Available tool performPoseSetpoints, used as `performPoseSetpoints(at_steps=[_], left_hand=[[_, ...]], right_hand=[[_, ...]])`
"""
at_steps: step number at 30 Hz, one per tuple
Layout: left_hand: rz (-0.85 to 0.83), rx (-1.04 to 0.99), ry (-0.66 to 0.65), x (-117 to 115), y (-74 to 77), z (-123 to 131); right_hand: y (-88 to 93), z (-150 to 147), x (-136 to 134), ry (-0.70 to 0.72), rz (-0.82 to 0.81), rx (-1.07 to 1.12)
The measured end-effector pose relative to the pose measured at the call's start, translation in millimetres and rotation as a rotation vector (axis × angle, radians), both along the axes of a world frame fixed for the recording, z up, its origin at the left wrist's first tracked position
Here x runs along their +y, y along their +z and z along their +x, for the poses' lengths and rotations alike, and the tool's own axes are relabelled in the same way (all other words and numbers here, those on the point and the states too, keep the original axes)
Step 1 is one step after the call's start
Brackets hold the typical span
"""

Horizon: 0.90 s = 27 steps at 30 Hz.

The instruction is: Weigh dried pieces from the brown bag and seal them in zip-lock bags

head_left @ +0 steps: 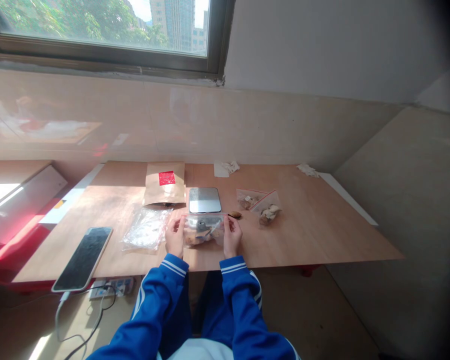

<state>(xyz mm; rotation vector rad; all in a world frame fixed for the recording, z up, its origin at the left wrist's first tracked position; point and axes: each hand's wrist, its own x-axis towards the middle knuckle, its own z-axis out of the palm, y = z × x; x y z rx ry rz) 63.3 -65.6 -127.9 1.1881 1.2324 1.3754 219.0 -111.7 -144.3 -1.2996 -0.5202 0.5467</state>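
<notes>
Between my two hands is a clear zip bag (204, 235) with dark and tan pieces inside, too small to name. My left hand (175, 235) pinches its upper left corner. The upper right corner is gripped by my right hand (232, 235). Just beyond the bag lies a small flat scale (204, 199) with a silver top. A small brown piece (235, 215) rests on the table beside my right fingers. Farther right, two filled zip bags, one (248, 200) partly under the other (269, 214), hold brownish pieces.
A brown paper pouch (165, 192) with a red label stands behind a stack of clear plastic bags (146, 228). A phone (83, 259) on a cable lies at the table's front left edge. Crumpled tissue (231, 167) sits at the back, below the window (108, 30).
</notes>
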Motion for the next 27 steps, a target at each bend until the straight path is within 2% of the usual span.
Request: performPoseSetpoints(at_steps=[5, 12, 20, 27], left_hand=[[0.015, -0.023, 0.021, 0.7, 0.2, 0.3], [0.030, -0.075, -0.047, -0.8, 1.4, -0.1], [-0.017, -0.102, -0.002, -2.7, -1.0, 2.2], [0.008, -0.033, 0.013, -2.2, -3.7, 2.6]], right_hand=[[-0.2, 0.7, -0.4, 0.000, 0.009, 0.014], [0.2, 0.8, -2.1, 0.021, 0.002, -0.036], [3.6, -2.4, -4.5, -0.111, -0.016, -0.134], [5.5, -2.9, -5.8, -0.110, -0.032, -0.147]])
